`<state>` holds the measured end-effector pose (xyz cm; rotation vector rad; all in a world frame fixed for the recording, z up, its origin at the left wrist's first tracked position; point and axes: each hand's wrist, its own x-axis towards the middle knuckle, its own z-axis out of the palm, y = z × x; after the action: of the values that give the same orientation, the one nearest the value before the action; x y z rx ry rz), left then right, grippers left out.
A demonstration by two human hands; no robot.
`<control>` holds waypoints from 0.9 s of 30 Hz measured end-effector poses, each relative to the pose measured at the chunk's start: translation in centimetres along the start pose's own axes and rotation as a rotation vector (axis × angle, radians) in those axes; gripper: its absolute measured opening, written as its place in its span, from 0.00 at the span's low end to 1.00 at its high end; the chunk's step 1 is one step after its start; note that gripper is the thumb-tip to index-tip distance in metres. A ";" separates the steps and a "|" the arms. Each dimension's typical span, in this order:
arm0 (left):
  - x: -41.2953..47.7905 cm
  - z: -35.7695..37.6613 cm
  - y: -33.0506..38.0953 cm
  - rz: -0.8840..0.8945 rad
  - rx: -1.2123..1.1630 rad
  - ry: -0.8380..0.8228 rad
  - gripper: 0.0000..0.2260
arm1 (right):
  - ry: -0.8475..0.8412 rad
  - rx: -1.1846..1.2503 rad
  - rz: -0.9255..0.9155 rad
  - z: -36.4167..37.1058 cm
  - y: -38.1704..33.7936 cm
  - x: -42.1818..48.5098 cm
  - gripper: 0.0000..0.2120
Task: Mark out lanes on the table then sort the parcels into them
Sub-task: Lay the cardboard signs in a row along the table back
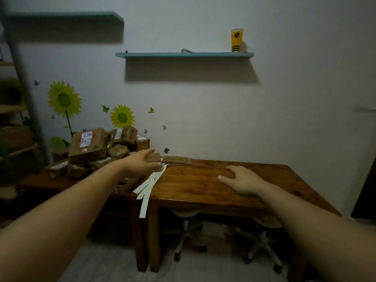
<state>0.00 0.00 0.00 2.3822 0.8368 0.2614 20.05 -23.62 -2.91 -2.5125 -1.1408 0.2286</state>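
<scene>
Both bare arms stretched out forward over the tables. Left hand [142, 162] reaching toward the back edge, wrist about level, thumb low and fingers up top, clamped round a small flat brown cardboard parcel [154, 158]. Only the parcel's right end pokes out past the fingers, plain brown, a bit blurry, so hard to say if there's a label on it. Sits right between thumb and fingers, hovering just above the seam where the two tables meet.

Right hand [242, 180] palm down, fingers spread loose and apart, gripping nothing, low over the bare wooden top of the dark brown wooden table [203, 186]; can't really tell if it's touching.

Heap of brown cardboard parcels with white labels [97, 151] piled on the lower wooden side table [40, 181] on the left, against the wall with the sunflower stickers. Biggest box on top, tilted, blue handwriting on its label. Another flat brown cardboard packet [177, 160] lying at the back edge of the main table, just right of the held one.

Long white paper strips [149, 185] fanned out below the left hand, draped over the front-left corner, one hanging down off the edge.
</scene>
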 end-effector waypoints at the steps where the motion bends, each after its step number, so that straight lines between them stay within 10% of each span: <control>1: 0.9 0.1 -0.4 0.008 -0.009 0.002 0.33 | -0.007 -0.007 -0.008 0.5 -0.2 1.3 0.35; 27: 45.6 -1.1 -13.5 -0.058 0.012 -0.094 0.33 | -0.136 -0.065 0.003 7.6 -2.0 47.1 0.33</control>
<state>28.47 37.35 -7.59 2.3569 0.8638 0.1201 47.52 15.03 -8.86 -2.5892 -1.2153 0.3739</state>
